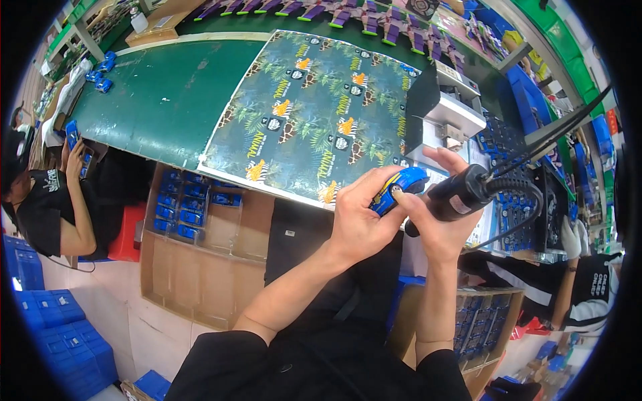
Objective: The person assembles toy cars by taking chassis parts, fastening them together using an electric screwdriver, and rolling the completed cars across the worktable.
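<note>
My left hand (361, 217) grips a small blue toy car (399, 188) with yellow trim, held above my lap just in front of the table edge. My right hand (445, 220) holds a black electric screwdriver (461, 195) whose coiled black cable (528, 194) runs off to the right. The tool's tip sits against the underside of the car, where my fingers meet. A large printed card sheet (314, 113) with jungle and animal pictures lies on the green table (160, 100) right behind my hands.
A cardboard box (200, 254) holding several blue toy cars stands at my lower left. A grey machine (445, 110) is on the table to the right. One person sits at the left, another at the right. Blue crates (53, 327) are stacked at lower left.
</note>
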`<action>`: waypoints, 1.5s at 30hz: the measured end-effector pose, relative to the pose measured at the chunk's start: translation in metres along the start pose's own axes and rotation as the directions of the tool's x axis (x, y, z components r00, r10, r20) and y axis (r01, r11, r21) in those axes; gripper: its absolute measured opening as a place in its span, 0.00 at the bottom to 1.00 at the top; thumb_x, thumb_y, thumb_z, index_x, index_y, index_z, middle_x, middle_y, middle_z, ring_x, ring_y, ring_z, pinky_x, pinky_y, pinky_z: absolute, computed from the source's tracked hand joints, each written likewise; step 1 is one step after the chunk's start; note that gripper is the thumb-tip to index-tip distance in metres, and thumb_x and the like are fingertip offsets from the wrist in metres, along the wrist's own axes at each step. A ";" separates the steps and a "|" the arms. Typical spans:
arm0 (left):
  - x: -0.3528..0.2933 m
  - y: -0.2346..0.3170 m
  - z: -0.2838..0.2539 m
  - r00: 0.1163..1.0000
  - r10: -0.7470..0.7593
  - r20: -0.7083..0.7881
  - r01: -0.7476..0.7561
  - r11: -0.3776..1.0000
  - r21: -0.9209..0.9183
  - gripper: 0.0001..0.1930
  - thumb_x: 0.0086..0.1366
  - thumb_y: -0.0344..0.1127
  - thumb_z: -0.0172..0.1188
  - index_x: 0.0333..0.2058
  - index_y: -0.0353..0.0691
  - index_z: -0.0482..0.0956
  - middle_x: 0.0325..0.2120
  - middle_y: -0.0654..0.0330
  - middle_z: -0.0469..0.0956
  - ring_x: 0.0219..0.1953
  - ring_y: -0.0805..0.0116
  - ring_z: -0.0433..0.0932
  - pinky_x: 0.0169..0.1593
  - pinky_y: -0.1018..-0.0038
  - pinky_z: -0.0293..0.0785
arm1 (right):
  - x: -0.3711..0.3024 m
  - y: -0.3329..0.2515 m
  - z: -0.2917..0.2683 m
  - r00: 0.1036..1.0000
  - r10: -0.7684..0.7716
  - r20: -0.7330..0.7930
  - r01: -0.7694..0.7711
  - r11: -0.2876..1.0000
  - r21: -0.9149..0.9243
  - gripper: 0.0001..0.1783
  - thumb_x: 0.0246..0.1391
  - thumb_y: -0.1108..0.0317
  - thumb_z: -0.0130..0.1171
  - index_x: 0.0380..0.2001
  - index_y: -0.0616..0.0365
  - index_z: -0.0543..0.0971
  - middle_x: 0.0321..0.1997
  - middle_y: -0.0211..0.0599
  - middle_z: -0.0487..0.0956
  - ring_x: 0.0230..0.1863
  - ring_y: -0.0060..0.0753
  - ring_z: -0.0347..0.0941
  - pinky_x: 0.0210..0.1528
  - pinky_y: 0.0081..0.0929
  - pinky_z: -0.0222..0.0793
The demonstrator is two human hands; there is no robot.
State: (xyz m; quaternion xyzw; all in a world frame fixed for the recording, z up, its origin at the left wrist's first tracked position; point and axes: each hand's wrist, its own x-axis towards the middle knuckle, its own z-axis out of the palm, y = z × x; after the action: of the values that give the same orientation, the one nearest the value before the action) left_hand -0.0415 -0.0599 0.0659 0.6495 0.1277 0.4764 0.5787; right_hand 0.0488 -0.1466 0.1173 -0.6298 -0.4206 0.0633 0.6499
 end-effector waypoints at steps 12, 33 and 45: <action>-0.007 0.010 0.021 0.998 0.039 0.042 -0.042 0.996 0.084 0.17 0.52 0.25 0.63 0.43 0.33 0.77 0.33 0.49 0.80 0.34 0.53 0.82 0.37 0.69 0.76 | -0.013 -0.004 -0.019 0.988 0.146 -0.047 -0.141 0.985 0.100 0.31 0.38 0.76 0.77 0.47 0.65 0.75 0.44 0.41 0.80 0.42 0.23 0.77 0.44 0.21 0.75; -0.006 -0.003 0.042 0.865 -0.298 0.404 0.412 0.882 -0.231 0.15 0.66 0.32 0.63 0.49 0.35 0.76 0.31 0.66 0.79 0.33 0.83 0.73 0.36 0.81 0.69 | -0.001 0.019 -0.066 0.933 0.359 0.031 -0.358 0.913 0.195 0.21 0.42 0.73 0.76 0.40 0.64 0.77 0.31 0.35 0.81 0.30 0.22 0.78 0.31 0.18 0.75; 0.015 -0.053 0.030 0.702 -0.610 0.367 0.711 0.627 -0.318 0.12 0.66 0.33 0.62 0.45 0.36 0.78 0.36 0.55 0.82 0.31 0.69 0.83 0.37 0.73 0.82 | 0.058 0.009 -0.102 0.923 -0.175 -0.343 0.289 0.904 0.315 0.09 0.55 0.76 0.64 0.38 0.65 0.74 0.25 0.37 0.77 0.17 0.21 0.70 0.24 0.20 0.70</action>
State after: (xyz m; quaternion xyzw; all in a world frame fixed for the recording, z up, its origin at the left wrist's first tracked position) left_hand 0.0094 -0.0519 0.0310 0.4580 0.1820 0.1682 0.8537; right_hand 0.1536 -0.1874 0.1518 -0.4471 -0.3684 -0.0381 0.8142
